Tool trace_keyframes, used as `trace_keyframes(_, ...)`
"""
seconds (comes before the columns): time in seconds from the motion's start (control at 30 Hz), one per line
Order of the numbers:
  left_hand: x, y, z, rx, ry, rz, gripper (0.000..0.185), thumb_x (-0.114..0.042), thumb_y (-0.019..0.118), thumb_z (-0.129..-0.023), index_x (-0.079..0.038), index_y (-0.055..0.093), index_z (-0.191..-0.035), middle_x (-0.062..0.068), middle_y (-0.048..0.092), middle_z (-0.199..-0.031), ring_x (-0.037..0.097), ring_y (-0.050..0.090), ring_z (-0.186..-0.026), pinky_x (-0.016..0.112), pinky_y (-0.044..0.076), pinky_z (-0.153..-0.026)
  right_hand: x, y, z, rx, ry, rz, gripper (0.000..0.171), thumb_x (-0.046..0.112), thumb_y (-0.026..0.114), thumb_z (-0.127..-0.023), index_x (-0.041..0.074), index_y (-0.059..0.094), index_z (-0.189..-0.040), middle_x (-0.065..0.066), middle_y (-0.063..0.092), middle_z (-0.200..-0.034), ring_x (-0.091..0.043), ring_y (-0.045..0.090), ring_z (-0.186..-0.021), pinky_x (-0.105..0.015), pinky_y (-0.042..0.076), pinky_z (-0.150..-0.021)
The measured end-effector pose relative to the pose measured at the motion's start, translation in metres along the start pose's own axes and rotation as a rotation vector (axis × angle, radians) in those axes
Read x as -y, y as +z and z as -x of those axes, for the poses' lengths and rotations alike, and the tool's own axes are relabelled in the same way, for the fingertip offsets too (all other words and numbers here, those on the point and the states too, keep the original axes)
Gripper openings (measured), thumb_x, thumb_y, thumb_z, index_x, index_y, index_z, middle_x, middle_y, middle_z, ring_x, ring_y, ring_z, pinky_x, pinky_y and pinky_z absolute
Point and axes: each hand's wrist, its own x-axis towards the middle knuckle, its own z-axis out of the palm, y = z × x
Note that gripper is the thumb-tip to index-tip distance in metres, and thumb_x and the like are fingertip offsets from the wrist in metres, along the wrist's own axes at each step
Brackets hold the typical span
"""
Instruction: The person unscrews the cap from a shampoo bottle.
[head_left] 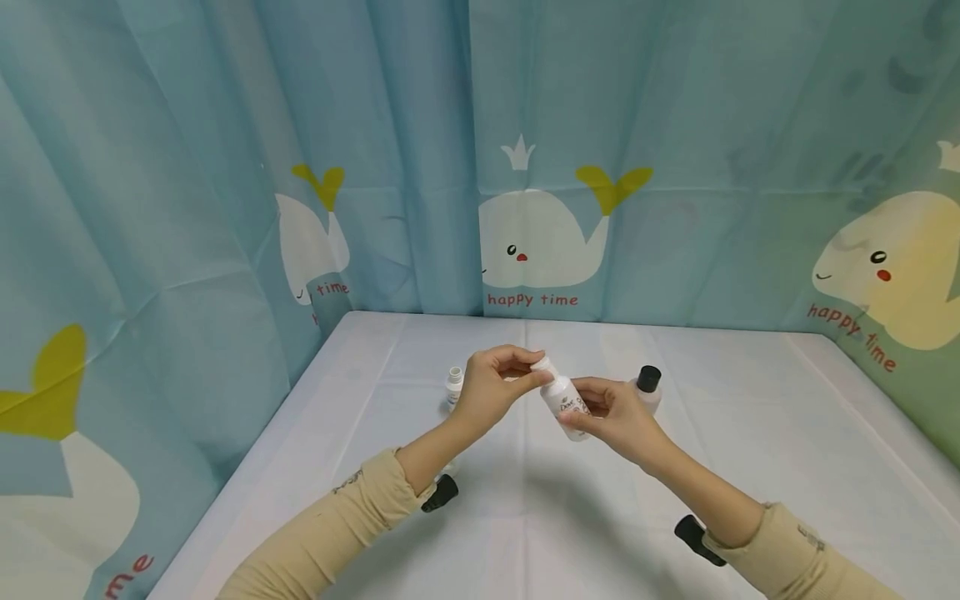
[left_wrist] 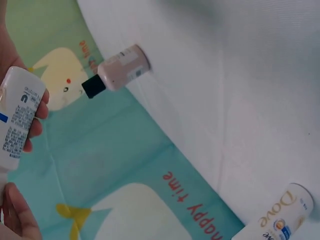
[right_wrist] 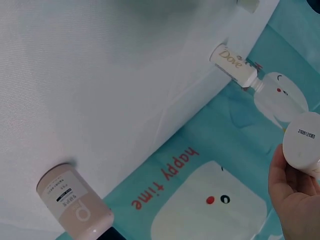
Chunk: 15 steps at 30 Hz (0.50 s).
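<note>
In the head view a white Dove bottle (head_left: 564, 402) is held tilted above the table, its top toward the left. My right hand (head_left: 626, 421) grips its body. My left hand (head_left: 491, 387) pinches the white cap (head_left: 543, 365) at its neck, partly covering it. Printed small text shows on the bottle's back (left_wrist: 22, 117) in the left wrist view. The right wrist view shows its round base (right_wrist: 301, 142), with a stamped number. Behind my left hand stands another white Dove bottle (head_left: 453, 384) with an uncapped neck.
A pinkish bottle with a black cap (head_left: 649, 379) stands behind my right hand. Two more black-capped things lie nearer, one black cap (head_left: 441, 493) by the left sleeve, another (head_left: 699, 540) by the right sleeve. A whale-print curtain (head_left: 420, 150) borders the white table (head_left: 480, 533).
</note>
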Motion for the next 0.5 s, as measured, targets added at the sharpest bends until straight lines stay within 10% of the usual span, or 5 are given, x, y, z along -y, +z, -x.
trace_keyframes(0.3,-0.001,0.0027,-0.0024,-0.04,-0.081,-0.018,0.023,-0.011,0.075,-0.08,0.0,0.057,-0.088,0.016,0.064,-0.091,0.005,0.058,-0.071,0.017,0.052,-0.064,-0.0016,0.0013,-0.0031,0.031,0.017,-0.014,0.045,0.014,0.071,-0.084,-0.009,0.057,-0.12,-0.024,0.066,-0.109,-0.02,0.068,-0.09,-0.027,0.057,-0.074)
trace_keyframes(0.5,-0.0026,0.0013,-0.001,0.014,-0.122,0.012,0.05,-0.034,0.073,-0.081,-0.005,0.055,-0.118,0.016,0.061,-0.107,0.016,0.063,-0.087,0.023,0.055,-0.079,-0.0017,0.0023,-0.0025,0.015,0.028,-0.019,0.047,0.015,0.071,-0.084,-0.009,0.056,-0.121,-0.025,0.065,-0.111,-0.025,0.068,-0.094,-0.028,0.057,-0.076)
